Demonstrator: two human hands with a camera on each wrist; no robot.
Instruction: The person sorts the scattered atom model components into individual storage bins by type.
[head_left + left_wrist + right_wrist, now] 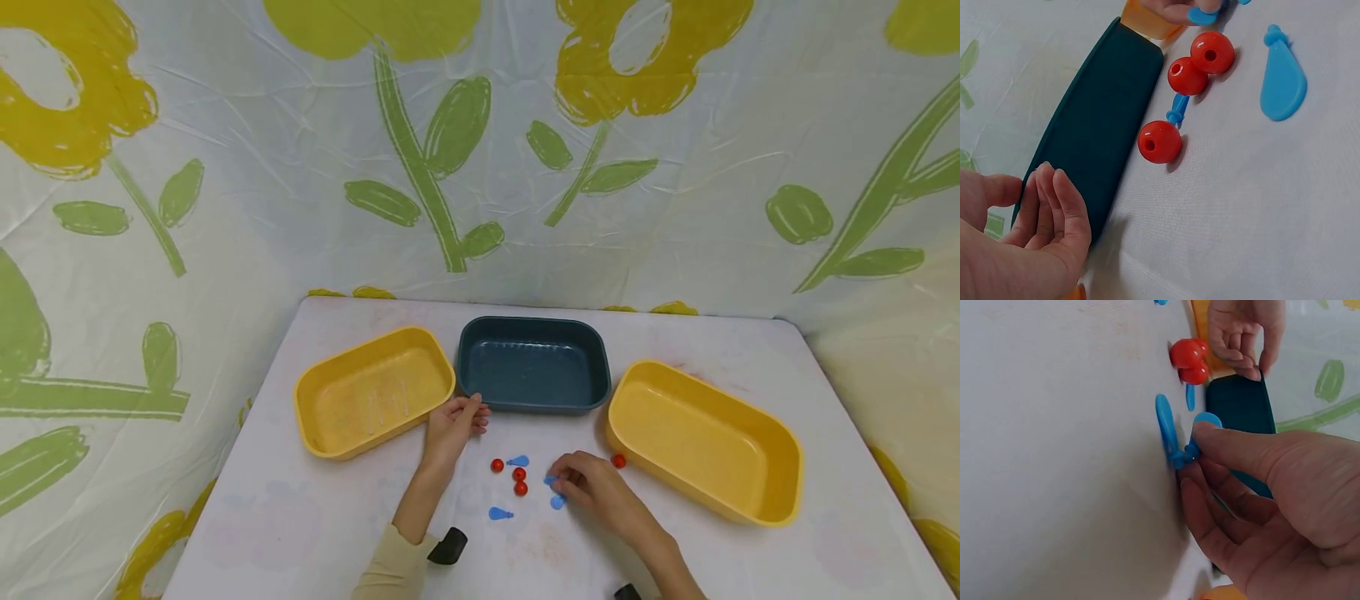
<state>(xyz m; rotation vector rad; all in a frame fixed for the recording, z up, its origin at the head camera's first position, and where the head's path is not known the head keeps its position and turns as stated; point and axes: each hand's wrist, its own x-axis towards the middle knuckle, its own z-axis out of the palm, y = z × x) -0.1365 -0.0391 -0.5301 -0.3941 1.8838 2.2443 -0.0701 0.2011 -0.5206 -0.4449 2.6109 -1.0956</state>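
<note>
Under the dark teal tray, a pale tabletop with faint smudges; behind it, creased white cloth printed with yellow flowers and green leaves. To its left, a yellow tray with thin white sticks inside; to its right, another yellow tray, set at a slant. At its near left corner, the left hand, fingers relaxed and loosely bent, thumb tip by the rim. In front of it, toward the right, the right hand, low over the tabletop, pinching a blue drop-shaped piece, a second blue piece just beside. Also before it, two more blue pieces, three red beads close together and, off its near right corner, a fourth red bead.
</note>
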